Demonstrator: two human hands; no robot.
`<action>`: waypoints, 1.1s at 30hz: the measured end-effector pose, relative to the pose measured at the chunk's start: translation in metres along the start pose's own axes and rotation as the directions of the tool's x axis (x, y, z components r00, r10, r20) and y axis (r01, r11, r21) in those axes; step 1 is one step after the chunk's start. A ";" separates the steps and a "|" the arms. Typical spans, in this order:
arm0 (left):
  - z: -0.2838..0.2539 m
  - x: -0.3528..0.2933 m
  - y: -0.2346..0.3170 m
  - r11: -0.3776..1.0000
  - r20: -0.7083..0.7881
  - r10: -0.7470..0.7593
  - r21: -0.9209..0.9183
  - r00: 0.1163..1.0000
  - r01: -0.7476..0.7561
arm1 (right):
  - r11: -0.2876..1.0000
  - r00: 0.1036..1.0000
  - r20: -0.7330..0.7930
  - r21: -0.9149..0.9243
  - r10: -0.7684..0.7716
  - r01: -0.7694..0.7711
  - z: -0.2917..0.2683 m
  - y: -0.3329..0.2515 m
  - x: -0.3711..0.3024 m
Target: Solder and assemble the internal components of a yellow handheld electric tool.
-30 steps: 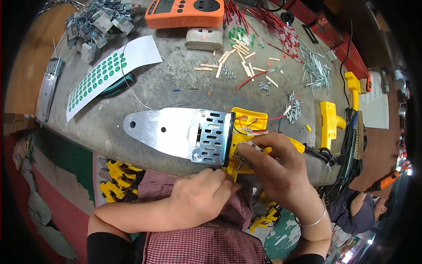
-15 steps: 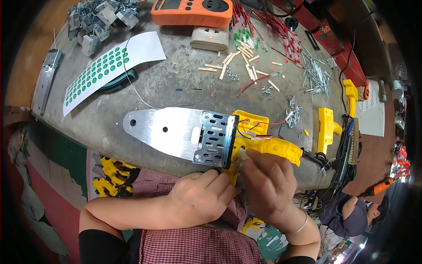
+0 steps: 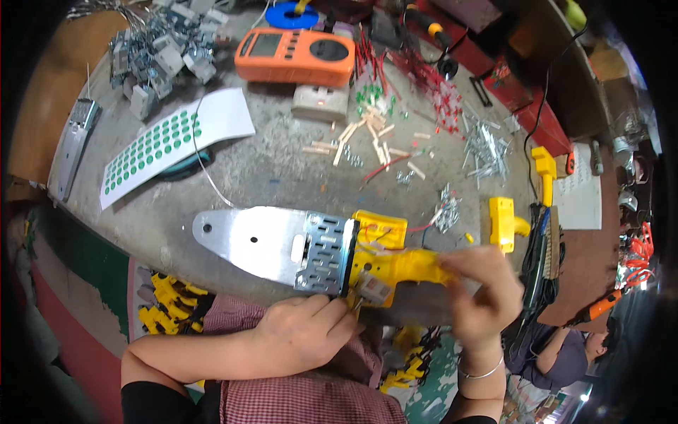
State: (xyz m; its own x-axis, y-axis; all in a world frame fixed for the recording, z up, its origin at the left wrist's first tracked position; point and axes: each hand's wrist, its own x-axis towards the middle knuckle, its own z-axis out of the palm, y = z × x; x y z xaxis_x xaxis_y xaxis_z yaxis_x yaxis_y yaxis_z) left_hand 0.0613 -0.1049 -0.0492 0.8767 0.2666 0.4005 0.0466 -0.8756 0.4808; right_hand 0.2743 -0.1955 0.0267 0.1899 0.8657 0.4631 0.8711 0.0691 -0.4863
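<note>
A flat silver metal plate (image 3: 268,244) with a rounded left end and two holes lies near the table's front edge, its slotted bracket (image 3: 326,253) joined to a yellow plastic handle shell (image 3: 406,266). Thin wires cross the shell and a second yellow piece (image 3: 381,227) behind it. My left hand (image 3: 311,332) is closed at the shell's front edge, fingertips on the metal end of a small grey-white block (image 3: 375,288). My right hand (image 3: 489,293) is over the handle's right end, its fingers smeared by motion.
An orange multimeter (image 3: 295,58) and a white socket block (image 3: 320,102) stand at the back. A sheet of green round stickers (image 3: 152,145) lies left, below a heap of grey-white metal parts (image 3: 166,60). Loose screws (image 3: 487,152) and another yellow handle (image 3: 502,222) are right.
My right hand has moved right, from beside my left fingers to the handle's far end. The small grey-white block now shows more fully. The whole view has shifted, with the table's things lower.
</note>
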 end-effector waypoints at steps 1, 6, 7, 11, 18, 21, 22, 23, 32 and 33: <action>-0.001 0.000 -0.002 1.000 -0.011 0.021 -0.023 1.000 -0.021 | 0.998 0.996 -0.074 -0.020 0.050 -0.052 -0.005 0.016 0.010; -0.012 -0.006 -0.012 0.993 -0.087 0.105 -0.045 0.991 -0.109 | 0.982 0.968 -0.174 0.070 0.183 -0.173 0.004 0.124 0.116; -0.020 -0.009 -0.017 0.989 -0.129 0.145 -0.011 0.981 -0.147 | 0.987 0.980 -0.114 0.029 0.160 -0.158 0.010 0.139 0.138; -0.065 0.007 -0.041 0.972 -0.151 -0.118 0.185 0.981 0.146 | 0.997 1.000 -0.022 0.074 -0.021 0.022 0.050 0.177 0.202; -0.076 0.015 -0.084 0.949 -0.048 -0.166 0.264 0.985 0.173 | 0.947 0.947 -0.212 0.160 -0.243 0.279 0.065 0.163 0.218; -0.085 0.018 -0.091 0.919 -0.109 -0.159 0.346 0.981 0.188 | 0.976 0.885 -0.462 0.211 0.058 0.046 0.015 0.107 0.172; -0.088 0.020 -0.085 0.929 -0.093 -0.152 0.328 0.984 0.174 | 0.973 0.855 -0.507 0.231 0.113 0.009 -0.006 0.107 0.150; -0.092 0.020 -0.078 0.975 -0.123 -0.159 0.139 0.980 0.176 | 0.941 0.809 -0.551 0.337 0.206 -0.010 -0.024 0.097 0.122; -0.072 0.046 -0.033 0.990 -0.083 -0.001 -0.143 0.997 -0.011 | 0.430 0.635 -0.221 0.882 0.740 -0.194 -0.009 0.028 -0.026; -0.067 0.047 -0.032 0.988 -0.105 -0.013 -0.153 0.994 -0.004 | 0.406 0.656 -0.196 0.895 0.729 -0.184 -0.006 0.033 -0.030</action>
State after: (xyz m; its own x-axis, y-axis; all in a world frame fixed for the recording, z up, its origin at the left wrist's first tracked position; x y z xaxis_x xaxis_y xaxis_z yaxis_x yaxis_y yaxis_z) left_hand 0.0690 -0.0375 0.0069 0.8208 0.3184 0.4741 -0.0302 -0.8048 0.5928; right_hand 0.2999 -0.2220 0.0010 0.8485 0.5206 0.0945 -0.0865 0.3127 -0.9459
